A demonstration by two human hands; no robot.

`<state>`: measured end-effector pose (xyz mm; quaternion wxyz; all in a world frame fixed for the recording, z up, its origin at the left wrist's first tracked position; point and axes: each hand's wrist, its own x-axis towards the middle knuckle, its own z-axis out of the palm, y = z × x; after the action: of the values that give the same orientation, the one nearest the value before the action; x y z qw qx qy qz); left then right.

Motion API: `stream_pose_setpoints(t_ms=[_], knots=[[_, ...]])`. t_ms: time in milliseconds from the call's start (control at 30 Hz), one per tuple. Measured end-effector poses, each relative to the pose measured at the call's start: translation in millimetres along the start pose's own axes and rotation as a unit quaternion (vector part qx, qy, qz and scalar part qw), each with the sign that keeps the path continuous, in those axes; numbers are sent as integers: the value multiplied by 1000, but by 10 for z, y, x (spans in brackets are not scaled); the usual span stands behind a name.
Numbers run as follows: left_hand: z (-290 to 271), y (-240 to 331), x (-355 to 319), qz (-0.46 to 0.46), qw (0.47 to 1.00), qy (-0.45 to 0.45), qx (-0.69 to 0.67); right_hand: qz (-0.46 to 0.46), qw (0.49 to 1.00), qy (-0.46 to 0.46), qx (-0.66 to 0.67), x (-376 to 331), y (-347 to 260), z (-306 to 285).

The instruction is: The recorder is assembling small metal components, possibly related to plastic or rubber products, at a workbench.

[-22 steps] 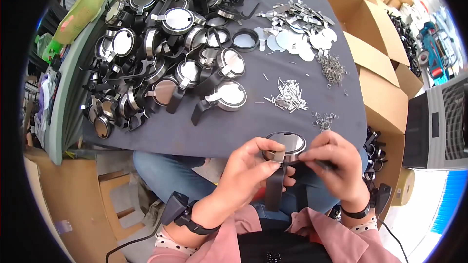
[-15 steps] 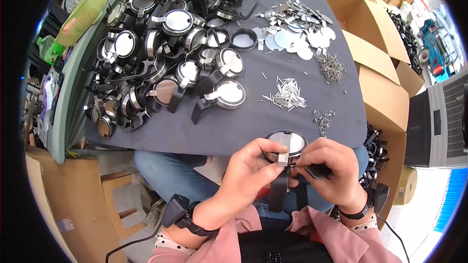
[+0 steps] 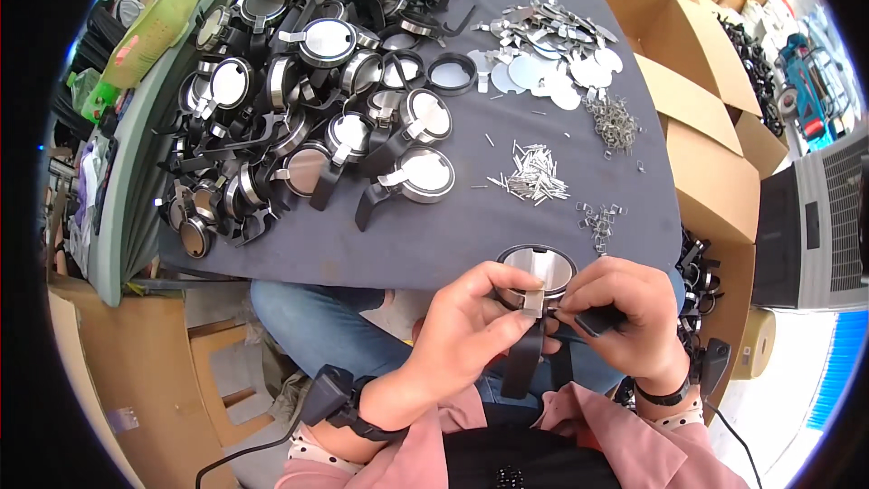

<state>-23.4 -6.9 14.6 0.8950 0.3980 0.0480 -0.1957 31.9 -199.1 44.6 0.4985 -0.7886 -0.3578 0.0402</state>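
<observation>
Steel round case [image 3: 536, 273] gripped between left hand [image 3: 471, 321] fingers, right hand [image 3: 625, 312] fingers pinching its edge.

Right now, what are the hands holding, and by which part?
Both hold one round metal cup with a black handle: left hand grips its rim, right hand pinches beside the handle joint.

At the table's [image 3: 579, 217] near edge, I see the left hand [image 3: 471, 321] and right hand [image 3: 625, 308] gripping one round metal-faced part [image 3: 536, 273] with a black handle.
</observation>
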Motion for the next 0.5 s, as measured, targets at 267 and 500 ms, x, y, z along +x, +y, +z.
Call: stream_pose_setpoints(t_ms=[267, 500], knots=[[-26, -7, 19, 9, 1000, -4, -6, 4, 1000, -11, 3, 18, 8, 9], [-42, -16, 19, -9, 1000, 1, -11, 11, 1000, -16, 1, 15, -5, 9]])
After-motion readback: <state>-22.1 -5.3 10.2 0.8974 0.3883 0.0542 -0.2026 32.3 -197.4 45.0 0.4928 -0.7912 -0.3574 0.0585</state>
